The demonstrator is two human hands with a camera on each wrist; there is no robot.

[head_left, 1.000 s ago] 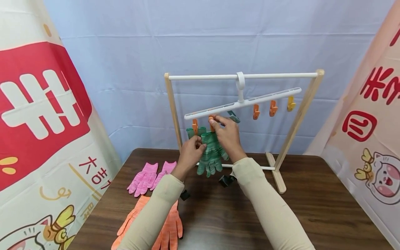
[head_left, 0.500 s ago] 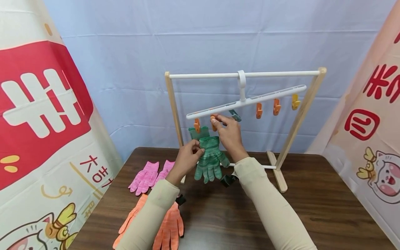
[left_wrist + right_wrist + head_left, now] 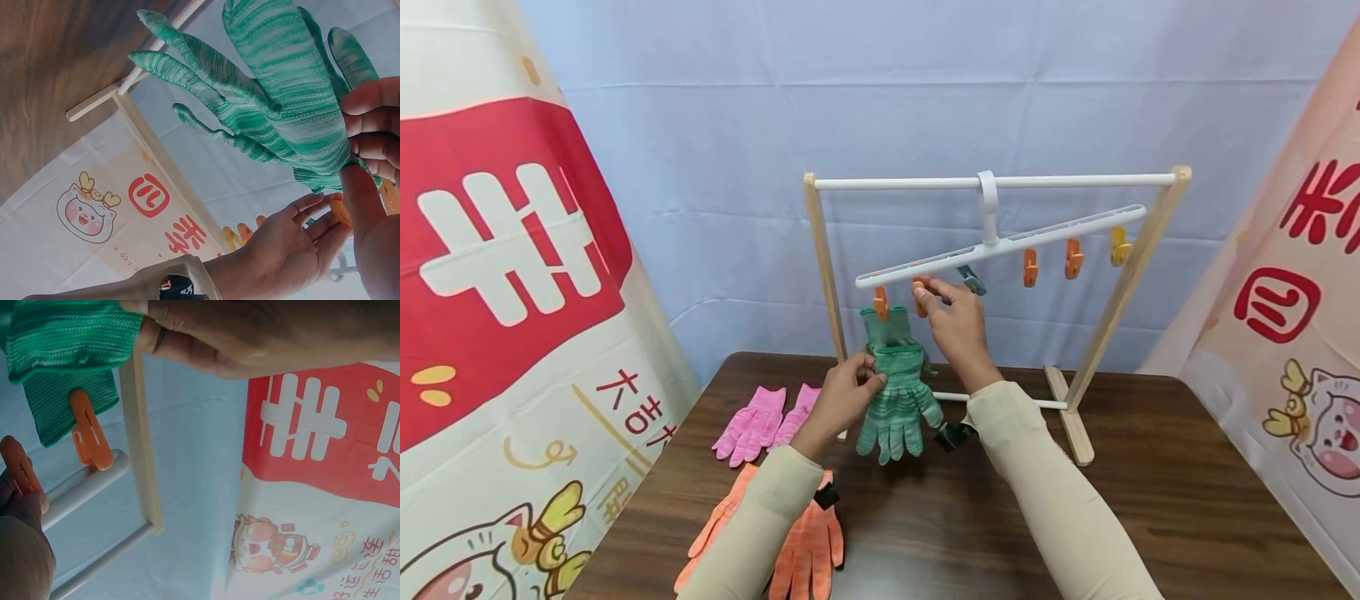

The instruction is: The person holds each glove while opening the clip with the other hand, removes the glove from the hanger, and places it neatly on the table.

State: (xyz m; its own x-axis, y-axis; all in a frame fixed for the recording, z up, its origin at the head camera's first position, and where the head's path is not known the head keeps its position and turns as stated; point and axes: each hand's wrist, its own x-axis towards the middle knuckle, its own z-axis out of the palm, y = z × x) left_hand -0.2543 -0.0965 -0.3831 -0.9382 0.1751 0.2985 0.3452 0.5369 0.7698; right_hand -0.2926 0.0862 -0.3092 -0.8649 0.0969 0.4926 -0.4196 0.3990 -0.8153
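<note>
My left hand (image 3: 842, 398) pinches the cuff edge of a green striped knit glove (image 3: 895, 400), which dangles fingers down. With thumb and fingers, my right hand (image 3: 961, 329) pinches an orange clip (image 3: 20, 467) under the low left part of the white clip hanger (image 3: 1000, 248). The held glove's cuff lies below this clip, apart from it. Behind it, a second green glove (image 3: 886, 327) hangs by its cuff from the end orange clip (image 3: 881, 303); its lower part is mostly hidden by the held one.
The hanger tilts on a wooden rack with a white rod (image 3: 895, 184). More clips hang to the right: a dark green clip (image 3: 972, 281), two orange ones and a yellow clip (image 3: 1120, 247). Pink gloves (image 3: 752, 425) and orange gloves (image 3: 808, 546) lie at the table's left.
My left hand has moved down and slightly left, lowering the green glove away from the orange clip. My right hand stays on that clip throughout.
</note>
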